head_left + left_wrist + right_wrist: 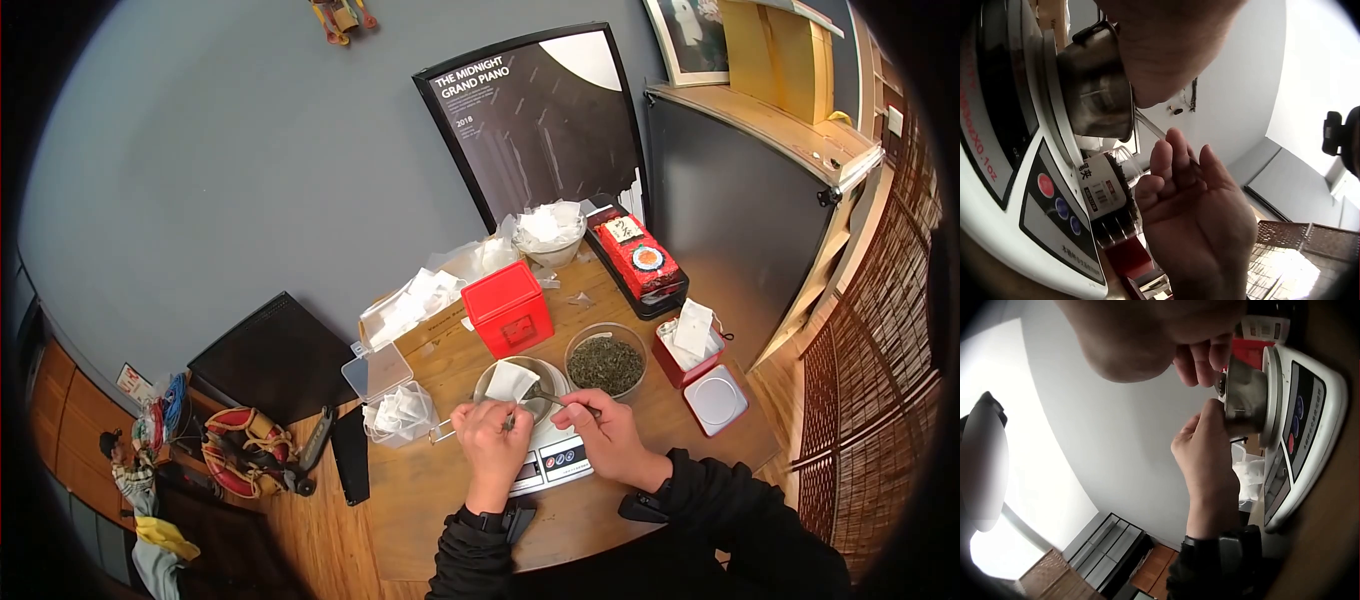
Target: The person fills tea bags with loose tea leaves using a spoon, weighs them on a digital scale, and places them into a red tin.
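The left hand (488,430) pinches the near edge of a white filter bag (511,381) held over the metal cup (520,385) on the digital scale (545,455), while the right hand (600,428) grips a spoon (545,398) whose bowl reaches into the bag's mouth. If the bag sags or the spoon tips early, I judge tea would scatter onto the scale and table; a push on the cup could also upset the reading. Left of the scale stand clear boxes of bags (400,410), then a red tin (508,308), a glass bowl of loose tea (605,362) and an open red tin (690,345), all on a round wooden table (420,500) before a grey wall (250,160) with a poster (535,120).
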Tool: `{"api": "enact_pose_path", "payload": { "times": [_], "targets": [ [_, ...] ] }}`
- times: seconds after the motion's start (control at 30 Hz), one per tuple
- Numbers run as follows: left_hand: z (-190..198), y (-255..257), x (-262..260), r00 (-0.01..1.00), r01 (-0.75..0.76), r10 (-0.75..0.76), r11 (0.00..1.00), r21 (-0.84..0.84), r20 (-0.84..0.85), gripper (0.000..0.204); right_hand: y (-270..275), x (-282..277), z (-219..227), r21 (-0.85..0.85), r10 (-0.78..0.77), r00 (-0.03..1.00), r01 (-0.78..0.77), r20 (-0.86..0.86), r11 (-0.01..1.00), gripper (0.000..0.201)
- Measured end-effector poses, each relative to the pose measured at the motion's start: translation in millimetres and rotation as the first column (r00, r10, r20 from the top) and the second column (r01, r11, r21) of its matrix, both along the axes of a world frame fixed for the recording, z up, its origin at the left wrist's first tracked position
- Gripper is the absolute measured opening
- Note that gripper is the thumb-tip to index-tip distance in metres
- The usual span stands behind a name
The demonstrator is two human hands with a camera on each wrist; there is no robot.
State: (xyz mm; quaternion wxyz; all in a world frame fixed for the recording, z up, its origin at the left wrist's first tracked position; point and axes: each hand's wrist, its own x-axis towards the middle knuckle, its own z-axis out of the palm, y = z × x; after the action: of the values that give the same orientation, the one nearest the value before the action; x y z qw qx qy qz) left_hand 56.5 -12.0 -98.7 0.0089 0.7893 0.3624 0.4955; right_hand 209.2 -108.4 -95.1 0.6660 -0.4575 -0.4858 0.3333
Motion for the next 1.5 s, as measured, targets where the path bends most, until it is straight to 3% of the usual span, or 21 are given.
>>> {"api": "enact_pose_path", "payload": {
  "times": [0.03, 0.13, 0.33, 0.47, 0.53, 0.83, 1.07, 1.13, 1.17, 1.23, 1.27, 1.37, 1.5],
  "targets": [
    [1, 0, 1, 1.000, 0.015, -0.015, 1.000, -0.011, 0.002, 0.005, -2, 1, 4, 0.025, -0.026, 0.993, 0.023, 0.114, 0.999, 0.023],
    [4, -1, 2, 0.999, 0.047, -0.047, 0.999, -0.017, -0.004, 0.005, -7, 2, 17, 0.058, -0.091, 0.977, 0.082, 0.192, 0.995, 0.022],
    [9, -4, 1, 0.990, 0.132, -0.136, 0.985, -0.108, -0.036, 0.005, 5, 12, 32, 0.010, -0.059, 0.923, 0.060, 0.381, 0.998, 0.020],
    [16, -5, 1, 0.985, 0.170, -0.170, 0.981, -0.096, 0.006, 0.005, 8, 13, 60, -0.027, -0.034, 0.918, 0.048, 0.396, 0.998, 0.021],
    [18, -5, 1, 0.983, 0.181, -0.182, 0.980, -0.086, -0.011, 0.006, 11, 15, 71, 0.007, -0.048, 0.829, 0.053, 0.557, 0.999, 0.023],
    [13, -2, 1, 0.979, 0.203, -0.202, 0.972, -0.120, 0.027, 0.003, 27, 11, 96, 0.021, -0.061, 0.717, 0.065, 0.695, 0.998, 0.028],
    [12, 1, -3, 0.983, 0.179, -0.174, 0.979, -0.097, 0.057, 0.004, 27, 14, 97, 0.061, -0.080, 0.798, 0.054, 0.598, 0.997, 0.025],
    [12, 2, -6, 0.989, 0.141, -0.137, 0.987, -0.080, 0.052, 0.004, 20, 21, 95, -0.033, -0.019, 0.904, 0.036, 0.427, 0.999, 0.023],
    [12, 3, -7, 0.989, 0.140, -0.136, 0.987, -0.084, 0.055, 0.004, 17, 27, 90, -0.037, -0.016, 0.903, 0.035, 0.429, 0.999, 0.023],
    [9, 4, -7, 0.991, 0.121, -0.116, 0.990, -0.069, 0.073, 0.004, 7, 44, 77, -0.019, -0.112, 0.977, 0.117, 0.181, 0.993, 0.020],
    [7, 4, -7, 0.990, 0.124, -0.118, 0.989, -0.078, 0.075, 0.004, 4, 56, 67, -0.014, -0.123, 0.983, 0.126, 0.136, 0.992, 0.020],
    [3, 5, -7, 0.991, 0.118, -0.114, 0.990, -0.072, 0.067, 0.004, -12, 79, 59, -0.048, -0.257, 0.957, 0.265, 0.134, 0.963, 0.020],
    [3, 5, -6, 0.992, 0.111, -0.106, 0.991, -0.076, 0.070, 0.005, -26, 101, 38, -0.114, -0.288, 0.924, 0.324, 0.251, 0.939, 0.021]
  ]
}}
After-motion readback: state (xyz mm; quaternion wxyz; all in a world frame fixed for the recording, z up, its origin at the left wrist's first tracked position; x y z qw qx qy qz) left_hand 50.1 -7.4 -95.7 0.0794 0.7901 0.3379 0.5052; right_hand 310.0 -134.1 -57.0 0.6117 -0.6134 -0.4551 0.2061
